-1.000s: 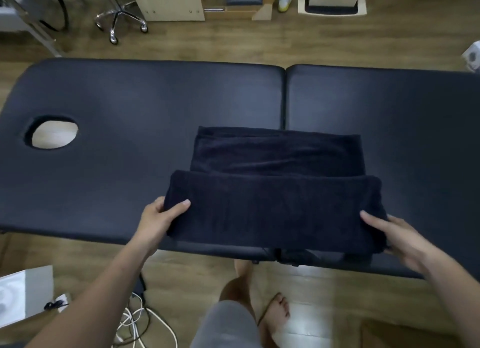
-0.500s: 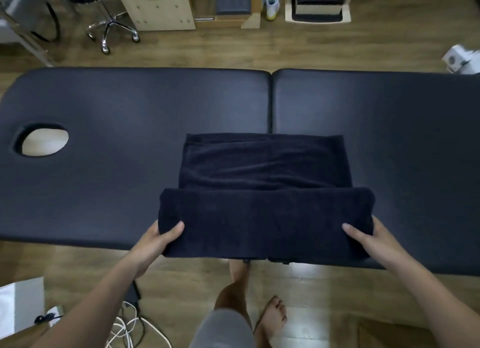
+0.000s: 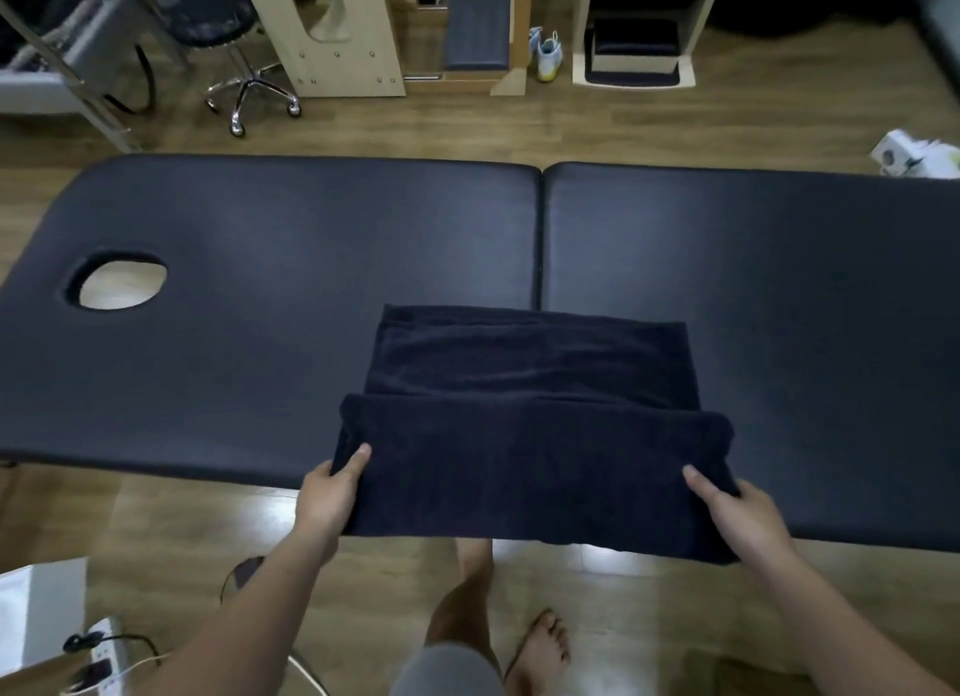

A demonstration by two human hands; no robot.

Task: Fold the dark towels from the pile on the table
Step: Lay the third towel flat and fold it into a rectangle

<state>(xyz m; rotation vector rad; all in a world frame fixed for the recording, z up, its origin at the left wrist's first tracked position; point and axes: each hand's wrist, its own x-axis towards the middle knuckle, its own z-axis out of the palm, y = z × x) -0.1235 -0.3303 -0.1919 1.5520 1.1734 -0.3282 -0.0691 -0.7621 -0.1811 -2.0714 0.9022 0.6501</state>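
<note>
A dark towel [image 3: 530,415] lies at the near edge of the black padded table [image 3: 291,290], across the table's middle seam. Its near part is folded up and over, and its lower edge hangs past the table's front. My left hand [image 3: 332,493] grips the fold's left end, thumb on top. My right hand [image 3: 727,508] grips the right end the same way. The far half of the towel lies flat on the table.
The table has an oval face hole [image 3: 122,286] at the far left. Beyond it stand a wheeled stool [image 3: 234,46] and wooden furniture [image 3: 337,30]. A white box [image 3: 909,155] lies on the floor at right. Cables and a power strip [image 3: 98,654] sit at my lower left.
Both hands have drawn the folded near part of the towel back toward me, so more of it hangs off the table's front edge. The camera has tilted up a little.
</note>
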